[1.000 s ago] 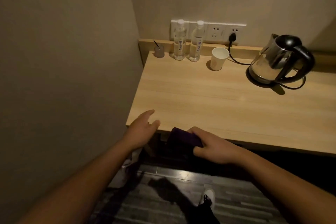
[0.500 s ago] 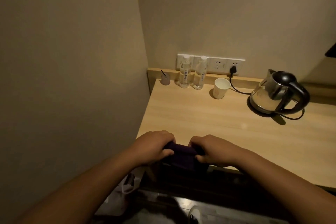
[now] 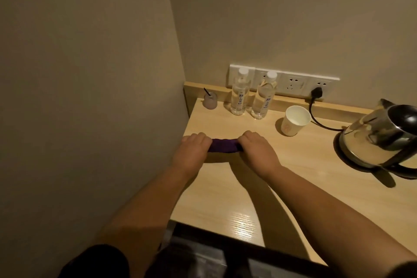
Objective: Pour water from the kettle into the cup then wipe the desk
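Note:
A dark purple cloth [image 3: 223, 145] lies bunched on the wooden desk [image 3: 293, 187] near its left side. My left hand [image 3: 193, 153] grips its left end and my right hand [image 3: 257, 151] grips its right end, both pressed down on the desk. A white paper cup [image 3: 294, 123] stands upright behind and to the right of my hands. The steel kettle [image 3: 381, 137] with a black handle sits on its base at the right edge of the view, partly cut off.
Two clear water bottles [image 3: 240, 93] [image 3: 264, 97] and a small frosted cup with a stick [image 3: 210, 100] stand along the back ledge. The kettle's black cord [image 3: 316, 117] runs from the wall socket [image 3: 317, 92] past the cup. A wall bounds the desk on the left.
Both hands have slid the purple cloth from the desk's front edge forward to the middle of the desk. The left hand closed on the cloth a second ago. The view has moved closer.

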### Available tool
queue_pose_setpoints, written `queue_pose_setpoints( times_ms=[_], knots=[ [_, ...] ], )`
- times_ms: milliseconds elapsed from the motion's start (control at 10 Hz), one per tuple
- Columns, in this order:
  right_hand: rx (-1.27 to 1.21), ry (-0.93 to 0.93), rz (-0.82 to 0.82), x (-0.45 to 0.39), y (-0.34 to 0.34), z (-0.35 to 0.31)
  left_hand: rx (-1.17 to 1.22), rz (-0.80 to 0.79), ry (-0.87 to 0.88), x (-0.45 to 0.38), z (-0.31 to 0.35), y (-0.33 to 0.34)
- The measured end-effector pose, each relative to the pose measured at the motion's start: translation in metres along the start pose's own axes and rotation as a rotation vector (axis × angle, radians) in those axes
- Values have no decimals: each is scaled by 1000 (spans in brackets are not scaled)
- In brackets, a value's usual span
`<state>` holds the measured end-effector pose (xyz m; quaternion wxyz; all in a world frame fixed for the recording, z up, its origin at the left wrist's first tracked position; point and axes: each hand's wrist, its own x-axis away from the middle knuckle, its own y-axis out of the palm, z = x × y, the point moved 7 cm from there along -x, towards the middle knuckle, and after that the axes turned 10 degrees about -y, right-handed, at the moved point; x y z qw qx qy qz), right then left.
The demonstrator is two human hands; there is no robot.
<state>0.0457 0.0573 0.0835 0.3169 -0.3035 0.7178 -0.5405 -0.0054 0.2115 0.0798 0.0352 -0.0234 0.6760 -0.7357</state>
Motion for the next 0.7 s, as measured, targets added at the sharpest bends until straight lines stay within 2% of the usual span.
queue_pose_setpoints(
  times_ms=[100, 200, 300, 500, 600, 700],
  knots=[
    [48, -43, 11, 10, 20, -11, -63, -53, 24, 1, -5, 29],
    [-41, -21, -85, 37, 56, -24, -54, -109, 160, 24, -7, 74],
    [-22, 37, -139, 64, 72, -29, -30, -138, 203, 44, -17, 95],
    [-11, 87, -260, 72, 71, -41, -83, -257, 218, 56, -24, 97],
    [-40, 105, -262, 71, 61, -41, -97, -270, 203, 59, -19, 86],
    [-130, 167, -235, 67, 44, -34, 25, -260, 152, 61, -9, 68]
  ],
)
